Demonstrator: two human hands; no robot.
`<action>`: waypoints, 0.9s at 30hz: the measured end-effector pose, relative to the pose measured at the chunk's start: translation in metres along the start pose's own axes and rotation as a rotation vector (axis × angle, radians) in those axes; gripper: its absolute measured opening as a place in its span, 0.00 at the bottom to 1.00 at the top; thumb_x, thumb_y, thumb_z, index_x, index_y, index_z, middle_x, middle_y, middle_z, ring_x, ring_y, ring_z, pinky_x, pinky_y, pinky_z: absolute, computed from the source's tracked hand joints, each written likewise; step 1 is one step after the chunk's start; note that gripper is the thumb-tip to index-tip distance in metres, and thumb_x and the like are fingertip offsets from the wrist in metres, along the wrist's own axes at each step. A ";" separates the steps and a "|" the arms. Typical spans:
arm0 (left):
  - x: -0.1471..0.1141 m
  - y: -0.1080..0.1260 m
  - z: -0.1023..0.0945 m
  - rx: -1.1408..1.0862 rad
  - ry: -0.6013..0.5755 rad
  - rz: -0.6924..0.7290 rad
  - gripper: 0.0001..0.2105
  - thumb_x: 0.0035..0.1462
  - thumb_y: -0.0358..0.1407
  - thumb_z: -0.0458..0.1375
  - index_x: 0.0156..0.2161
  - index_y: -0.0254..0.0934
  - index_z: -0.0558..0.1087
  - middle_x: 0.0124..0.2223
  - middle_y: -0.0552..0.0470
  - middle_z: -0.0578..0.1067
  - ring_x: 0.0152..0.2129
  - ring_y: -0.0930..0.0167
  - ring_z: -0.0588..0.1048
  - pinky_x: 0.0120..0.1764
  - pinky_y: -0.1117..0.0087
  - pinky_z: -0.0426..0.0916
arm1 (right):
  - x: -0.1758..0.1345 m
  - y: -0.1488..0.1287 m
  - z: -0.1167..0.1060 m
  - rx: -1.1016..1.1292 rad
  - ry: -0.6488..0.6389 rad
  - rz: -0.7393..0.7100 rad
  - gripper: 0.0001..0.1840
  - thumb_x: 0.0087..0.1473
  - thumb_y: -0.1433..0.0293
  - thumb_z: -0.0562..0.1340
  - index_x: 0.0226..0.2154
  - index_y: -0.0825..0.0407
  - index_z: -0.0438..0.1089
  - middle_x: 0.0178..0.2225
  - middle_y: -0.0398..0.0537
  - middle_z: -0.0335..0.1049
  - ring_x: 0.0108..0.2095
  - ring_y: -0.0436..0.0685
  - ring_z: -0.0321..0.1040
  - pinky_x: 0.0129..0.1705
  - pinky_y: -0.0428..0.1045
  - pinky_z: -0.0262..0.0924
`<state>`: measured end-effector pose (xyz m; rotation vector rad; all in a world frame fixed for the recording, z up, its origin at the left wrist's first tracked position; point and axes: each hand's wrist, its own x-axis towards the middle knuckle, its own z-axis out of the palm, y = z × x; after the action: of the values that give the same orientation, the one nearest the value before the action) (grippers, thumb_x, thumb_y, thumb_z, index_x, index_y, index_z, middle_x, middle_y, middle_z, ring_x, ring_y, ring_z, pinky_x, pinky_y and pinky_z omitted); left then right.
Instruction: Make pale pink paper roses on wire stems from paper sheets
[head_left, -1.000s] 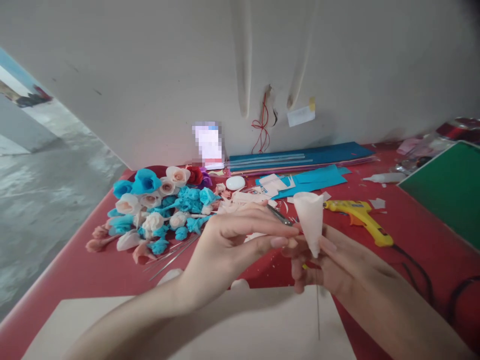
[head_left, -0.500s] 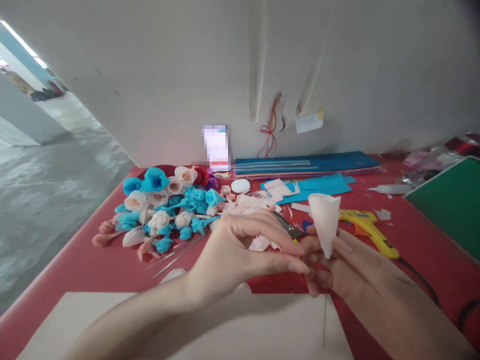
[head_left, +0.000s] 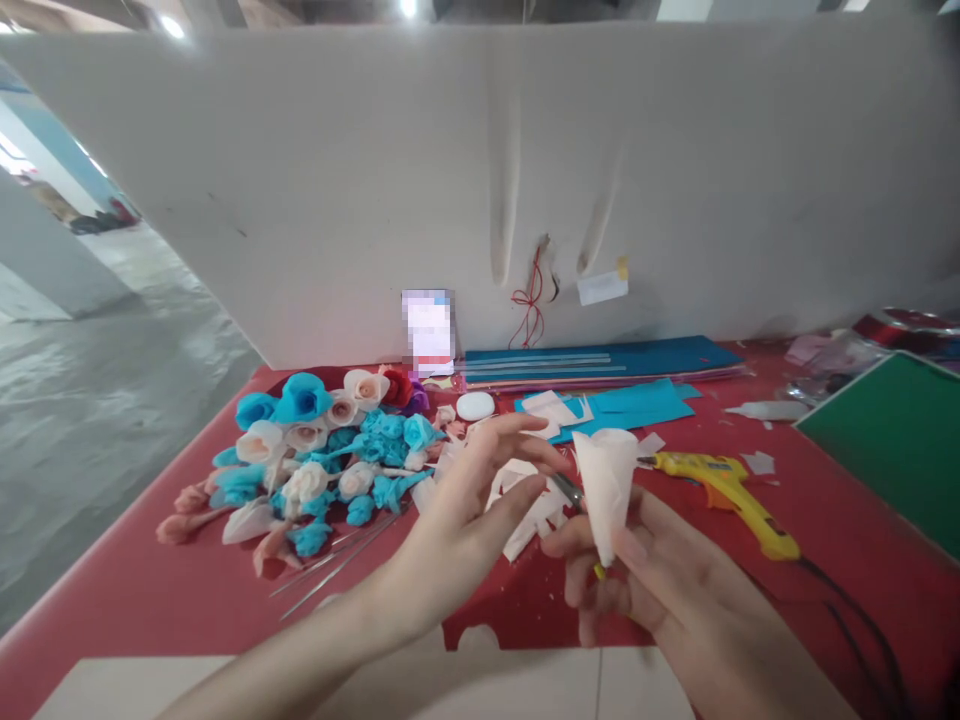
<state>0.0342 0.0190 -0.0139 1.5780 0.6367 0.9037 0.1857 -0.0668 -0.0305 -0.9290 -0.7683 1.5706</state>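
Note:
My right hand [head_left: 664,575] pinches a pale cone-shaped paper flower [head_left: 607,480] by its narrow base, the wide end pointing up. Below the fingers a thin wire stem [head_left: 598,685] runs down over the pale sheet [head_left: 540,690]. To the left of the flower is my left hand [head_left: 457,520], its thumb and fingers parted around nothing. A dark metal tool [head_left: 568,490], mostly hidden, lies behind the hands among white paper scraps [head_left: 525,510].
Blue, white and pink paper flowers [head_left: 304,480] are heaped on the red table at left, with loose wires [head_left: 322,580] in front. A yellow glue gun [head_left: 731,480] and its cord lie right. Blue paper [head_left: 637,408], a phone [head_left: 429,330] and a green board [head_left: 892,440] stand farther off.
The left hand's thumb and fingers have parted and drawn away from the flower's base. The right hand still holds the flower. The head camera has tilted up.

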 end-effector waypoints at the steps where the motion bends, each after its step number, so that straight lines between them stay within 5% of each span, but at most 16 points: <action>1: 0.000 0.000 0.001 -0.045 -0.021 -0.017 0.12 0.60 0.36 0.53 0.49 0.41 0.67 0.41 0.51 0.76 0.41 0.71 0.73 0.42 0.71 0.68 | 0.000 0.001 0.001 0.001 -0.008 -0.003 0.14 0.59 0.58 0.61 0.44 0.48 0.67 0.34 0.46 0.68 0.30 0.51 0.67 0.29 0.43 0.68; 7: -0.003 0.004 0.006 -0.305 -0.287 -0.221 0.11 0.58 0.41 0.56 0.44 0.39 0.71 0.47 0.47 0.73 0.19 0.80 0.71 0.24 0.75 0.67 | 0.002 0.008 0.003 -0.036 -0.047 0.033 0.19 0.58 0.57 0.62 0.46 0.50 0.63 0.30 0.43 0.65 0.29 0.48 0.66 0.28 0.40 0.67; 15: -0.006 0.001 0.008 -0.307 -0.266 -0.318 0.08 0.58 0.40 0.56 0.37 0.36 0.67 0.29 0.54 0.72 0.17 0.80 0.70 0.22 0.78 0.65 | 0.002 0.009 0.011 -0.036 -0.040 0.003 0.25 0.59 0.56 0.62 0.53 0.49 0.60 0.32 0.45 0.66 0.29 0.48 0.66 0.29 0.39 0.64; 23: -0.004 0.003 0.010 -0.362 -0.284 -0.344 0.08 0.58 0.39 0.57 0.37 0.35 0.67 0.27 0.55 0.72 0.17 0.80 0.70 0.22 0.79 0.64 | -0.004 0.012 0.007 -0.162 0.032 -0.001 0.30 0.59 0.55 0.61 0.57 0.50 0.54 0.34 0.46 0.67 0.29 0.48 0.65 0.31 0.41 0.66; 27: -0.004 0.004 0.012 -0.392 -0.249 -0.335 0.09 0.57 0.38 0.58 0.38 0.35 0.68 0.29 0.55 0.71 0.17 0.81 0.69 0.23 0.79 0.64 | -0.003 0.010 0.007 -0.204 0.064 -0.029 0.26 0.58 0.54 0.61 0.53 0.50 0.58 0.30 0.43 0.65 0.28 0.48 0.64 0.31 0.40 0.66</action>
<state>0.0415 0.0080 -0.0116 1.1630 0.4918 0.5307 0.1747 -0.0719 -0.0350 -1.1062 -0.9046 1.4493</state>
